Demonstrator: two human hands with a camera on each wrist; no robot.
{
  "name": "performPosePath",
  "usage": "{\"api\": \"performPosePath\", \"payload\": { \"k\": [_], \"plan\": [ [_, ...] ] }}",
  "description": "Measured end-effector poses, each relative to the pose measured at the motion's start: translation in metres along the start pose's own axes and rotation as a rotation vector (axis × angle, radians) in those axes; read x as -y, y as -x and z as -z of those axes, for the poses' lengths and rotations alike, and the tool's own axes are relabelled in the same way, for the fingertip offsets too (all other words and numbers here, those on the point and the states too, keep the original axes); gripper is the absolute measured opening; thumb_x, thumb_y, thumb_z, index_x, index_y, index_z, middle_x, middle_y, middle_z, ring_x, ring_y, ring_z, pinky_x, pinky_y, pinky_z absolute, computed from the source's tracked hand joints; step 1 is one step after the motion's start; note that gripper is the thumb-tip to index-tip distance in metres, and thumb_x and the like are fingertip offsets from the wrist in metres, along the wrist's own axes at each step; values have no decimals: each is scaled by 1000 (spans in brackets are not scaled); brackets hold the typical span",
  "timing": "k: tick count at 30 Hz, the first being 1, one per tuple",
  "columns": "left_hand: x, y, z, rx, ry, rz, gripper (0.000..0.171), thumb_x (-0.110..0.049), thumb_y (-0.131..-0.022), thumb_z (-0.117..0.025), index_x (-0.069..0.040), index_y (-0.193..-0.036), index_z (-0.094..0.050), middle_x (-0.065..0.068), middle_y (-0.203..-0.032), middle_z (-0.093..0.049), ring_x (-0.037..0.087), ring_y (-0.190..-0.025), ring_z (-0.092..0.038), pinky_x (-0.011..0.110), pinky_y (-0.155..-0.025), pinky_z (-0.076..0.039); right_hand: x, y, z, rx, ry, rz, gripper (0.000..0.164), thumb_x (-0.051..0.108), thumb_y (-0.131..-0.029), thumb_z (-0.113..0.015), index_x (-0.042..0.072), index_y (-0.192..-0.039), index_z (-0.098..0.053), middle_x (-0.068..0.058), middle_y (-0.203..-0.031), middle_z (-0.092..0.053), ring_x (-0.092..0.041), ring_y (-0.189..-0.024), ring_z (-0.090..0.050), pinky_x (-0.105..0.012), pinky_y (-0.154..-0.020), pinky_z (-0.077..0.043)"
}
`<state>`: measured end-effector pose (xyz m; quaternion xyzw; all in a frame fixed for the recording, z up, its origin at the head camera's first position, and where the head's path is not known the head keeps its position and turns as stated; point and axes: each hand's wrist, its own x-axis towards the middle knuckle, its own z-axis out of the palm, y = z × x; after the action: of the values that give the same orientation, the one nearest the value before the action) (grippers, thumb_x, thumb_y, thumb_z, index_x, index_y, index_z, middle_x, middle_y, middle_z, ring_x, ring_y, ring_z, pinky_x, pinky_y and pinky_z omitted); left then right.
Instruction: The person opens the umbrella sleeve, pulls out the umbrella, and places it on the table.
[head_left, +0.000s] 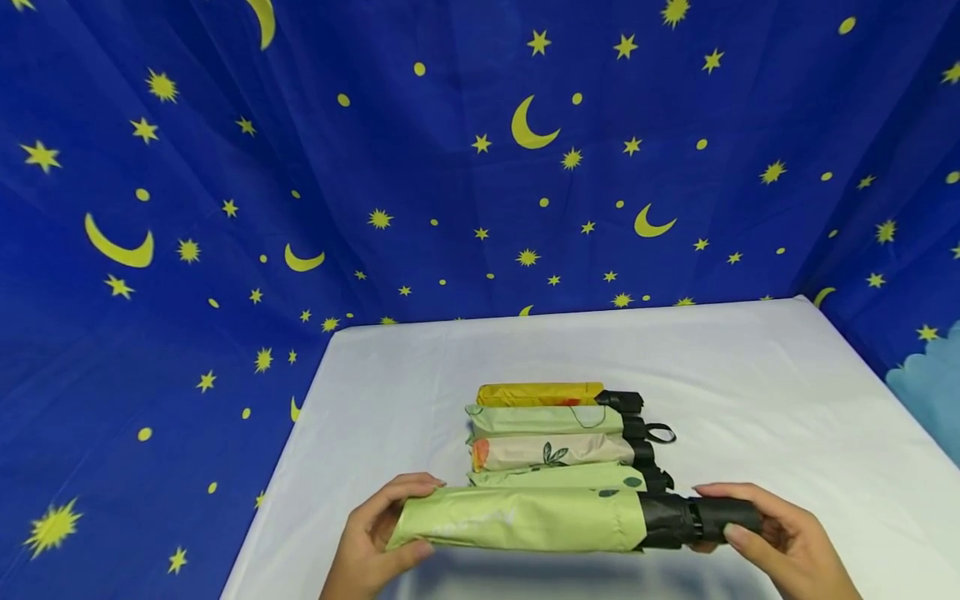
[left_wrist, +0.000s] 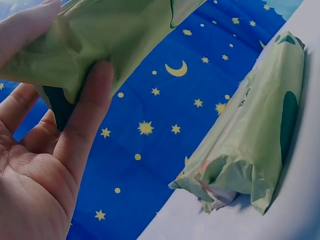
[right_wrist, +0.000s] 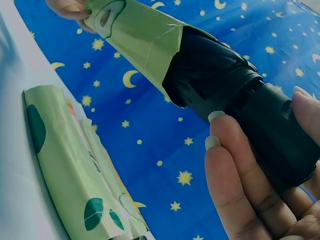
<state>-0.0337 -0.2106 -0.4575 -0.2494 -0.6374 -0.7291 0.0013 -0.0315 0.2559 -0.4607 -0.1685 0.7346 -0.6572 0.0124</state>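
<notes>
A folded light-green umbrella (head_left: pixel 525 518) with a black handle is held level above the near part of the table. My left hand (head_left: pixel 382 529) pinches its cloth end between thumb and fingers. At the other end my right hand (head_left: pixel 780 533) grips the black handle (right_wrist: pixel 280 135). Just beyond it several folded umbrellas lie side by side: a light-green one (head_left: pixel 562 477) nearest, a beige one (head_left: pixel 517 452) with a leaf print, a pale-green one (head_left: pixel 540 421), and a yellow one (head_left: pixel 536 393) farthest. Their black handles all point right.
The umbrellas lie on a white-covered table (head_left: pixel 750 375). A blue curtain (head_left: pixel 450 167) with yellow moons and stars hangs behind the table and along both sides. A black wrist loop (head_left: pixel 662 433) sticks out right from the pale-green umbrella.
</notes>
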Motion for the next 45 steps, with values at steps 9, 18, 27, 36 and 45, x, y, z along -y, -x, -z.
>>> {"api": "performPosePath", "payload": {
  "k": [9,18,27,36,45],
  "plan": [
    [0,0,1,26,-2,-20,48,19,-92,-59,13,-139,-51,29,-139,-51,29,-124,-58,34,-92,-56,-7,11,11,-30,18,-49,38,-14,-102,-45,-6,-137,-57,-12,-101,-75,-28,-80,-74,-32,-68,-59],
    [-3,0,3,41,-27,-31,50,20,-91,-61,13,-140,-51,24,-139,-54,28,-120,-61,34,-88,-58,-12,22,16,-83,163,-114,36,-10,-103,-49,-2,-137,-57,-15,-90,-75,-30,-76,-72,-34,-65,-59],
    [-5,0,6,49,-47,-58,53,22,-91,-59,14,-142,-48,27,-141,-54,28,-122,-60,34,-92,-56,-15,25,27,-99,151,-95,38,-13,-102,-48,-2,-137,-58,-15,-91,-75,-31,-76,-72,-34,-66,-59],
    [-4,2,7,57,-1,-25,51,21,-92,-59,14,-141,-49,24,-140,-56,28,-122,-61,37,-91,-58,-24,35,36,-89,67,-64,47,-18,-101,-44,7,-138,-60,-14,-94,-74,-32,-77,-73,-37,-65,-61],
    [-7,6,7,26,4,8,50,20,-92,-60,14,-140,-50,24,-136,-58,28,-123,-61,40,-93,-57,-25,35,44,-89,157,-68,48,-17,-101,-46,10,-138,-60,-12,-92,-74,-30,-76,-72,-38,-64,-60]
  ]
}}
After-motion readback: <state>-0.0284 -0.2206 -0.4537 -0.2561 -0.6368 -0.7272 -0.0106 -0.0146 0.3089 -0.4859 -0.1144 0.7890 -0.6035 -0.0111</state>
